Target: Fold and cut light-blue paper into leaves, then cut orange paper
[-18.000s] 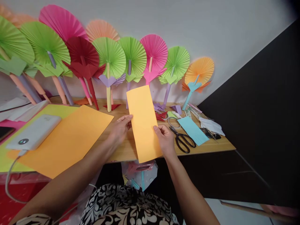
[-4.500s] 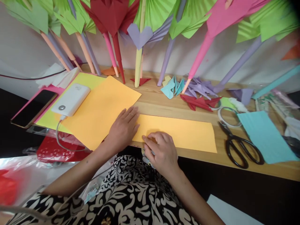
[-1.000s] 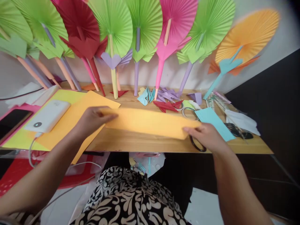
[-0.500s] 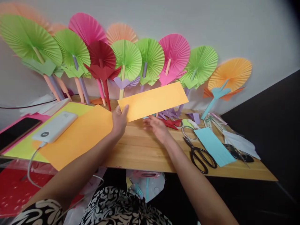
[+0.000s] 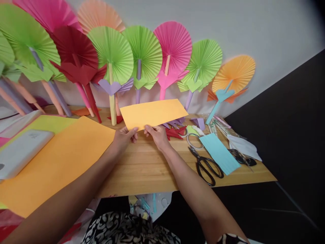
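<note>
An orange paper strip (image 5: 153,113) is held up over the wooden table, its long side running left to right and its right end a little higher. My left hand (image 5: 125,137) pinches its lower edge near the left corner, thumb in front. Close beside it, my right hand (image 5: 156,135) grips the same lower edge between thumb and fingers. Behind the strip stand paper fans, among them a pink fan (image 5: 173,44) and a green fan (image 5: 142,51). A large orange sheet (image 5: 68,152) lies left of my hands.
Black scissors (image 5: 207,166), a roll of tape (image 5: 194,140) and a blue folded paper (image 5: 219,153) lie on the wooden table (image 5: 142,169) at right. Red paper scraps (image 5: 176,133) lie past my right hand. A white power bank (image 5: 25,152) rests at left.
My right hand has come up and taken hold of the strip's lower edge. My left hand's hold has moved to the lower edge. The view has come closer and shifted right.
</note>
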Demonstrator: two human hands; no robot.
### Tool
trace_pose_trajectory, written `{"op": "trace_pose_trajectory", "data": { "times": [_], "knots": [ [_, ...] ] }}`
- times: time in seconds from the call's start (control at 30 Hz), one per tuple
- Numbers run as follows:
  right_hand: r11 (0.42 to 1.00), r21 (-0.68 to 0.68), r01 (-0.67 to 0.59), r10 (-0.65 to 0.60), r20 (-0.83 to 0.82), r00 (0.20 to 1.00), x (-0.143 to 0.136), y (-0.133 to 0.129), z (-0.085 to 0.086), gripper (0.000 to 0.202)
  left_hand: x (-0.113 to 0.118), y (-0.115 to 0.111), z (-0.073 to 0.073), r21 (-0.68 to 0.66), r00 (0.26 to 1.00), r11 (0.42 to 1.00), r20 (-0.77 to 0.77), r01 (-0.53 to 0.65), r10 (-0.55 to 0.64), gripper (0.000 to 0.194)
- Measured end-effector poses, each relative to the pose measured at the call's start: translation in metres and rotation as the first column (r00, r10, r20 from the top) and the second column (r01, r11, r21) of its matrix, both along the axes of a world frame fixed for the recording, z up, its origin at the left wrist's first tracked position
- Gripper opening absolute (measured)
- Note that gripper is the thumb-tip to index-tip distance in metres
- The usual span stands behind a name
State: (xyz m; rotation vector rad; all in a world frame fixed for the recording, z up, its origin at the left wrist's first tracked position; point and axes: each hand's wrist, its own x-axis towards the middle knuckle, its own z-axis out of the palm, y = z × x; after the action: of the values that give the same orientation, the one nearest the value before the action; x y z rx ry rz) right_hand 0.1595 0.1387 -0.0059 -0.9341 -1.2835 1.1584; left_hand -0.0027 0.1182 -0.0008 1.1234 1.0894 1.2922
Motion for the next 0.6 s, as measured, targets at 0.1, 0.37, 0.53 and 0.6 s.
{"op": "trace_pose_trajectory", "data": {
  "times": [0.1,0.37,0.53,0.6],
  "knots": [
    [0.997,0.001,0.077,-0.077,-0.067,0.995,0.010,0.006,0.003,0.039,-0.008,0.002,-0.001,0.002,0.997,0.999,-0.061,-0.050,0.050,0.031],
    [0.931,0.009,0.365,-0.330,-0.406,0.852,0.053,0.025,0.024,0.051,-0.018,0.006,-0.004,-0.009,0.989,0.997,-0.126,-0.073,0.071,0.034],
    [0.870,0.011,0.493,-0.436,-0.450,0.779,0.073,0.029,0.028,0.053,-0.015,0.002,0.004,0.012,0.971,0.993,-0.212,-0.113,0.113,0.035],
    [0.860,-0.004,0.510,-0.450,-0.477,0.755,0.079,0.030,0.027,0.054,-0.015,0.002,0.003,0.018,0.968,0.994,-0.228,-0.104,0.105,0.034]
  ]
}}
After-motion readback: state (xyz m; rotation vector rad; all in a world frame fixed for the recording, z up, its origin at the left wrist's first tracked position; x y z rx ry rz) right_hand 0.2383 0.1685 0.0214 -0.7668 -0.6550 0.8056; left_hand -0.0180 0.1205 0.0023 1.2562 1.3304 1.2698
